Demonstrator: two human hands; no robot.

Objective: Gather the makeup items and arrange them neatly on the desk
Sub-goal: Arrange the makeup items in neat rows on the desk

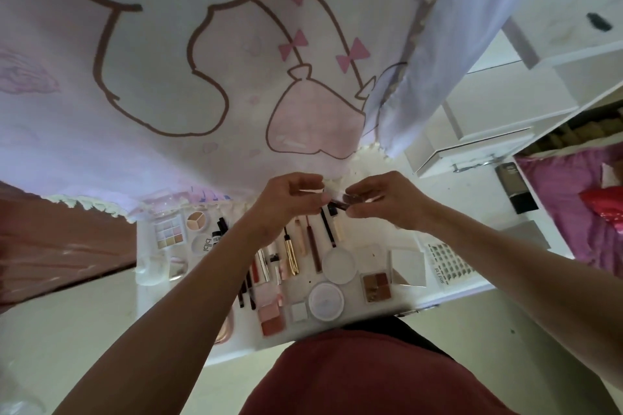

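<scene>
From where I stand, most of the sorting looks done. At the left of the desk (399, 301) lies a pastel eyeshadow palette (170, 232), with a round three-shade compact (198, 221) just beside it. Next comes a row of pencils and lipsticks (261, 268) laid roughly side by side, then a gold tube (290, 254) and a brown pencil (312, 246). Toward the near edge sit a pink blush palette (271, 317) and a round white jar (326, 300). Further right are a brown four-pan palette (377, 283), a pale square box (408, 268) and a lash tray (446, 261) at the right end. What seems left is the piece in hand, and perhaps the dark bottle (514, 187) standing well apart on the white ledge to the right, if it belongs with the set. Over the back of the desk, the left hand (290, 199) has its fingers curled and pinches one end of a small dark tube (347, 200). There is also a sliver of something white by its fingertips that I can't make out. The right hand (384, 199) faces it, fingers bent in, and pinches the tube's other end, so the tube is held between both hands above the tops of the pencils, not touching the desk. I'd guess it is being capped or checked before it gets a place in the row, though the blur there keeps me from saying which.
</scene>
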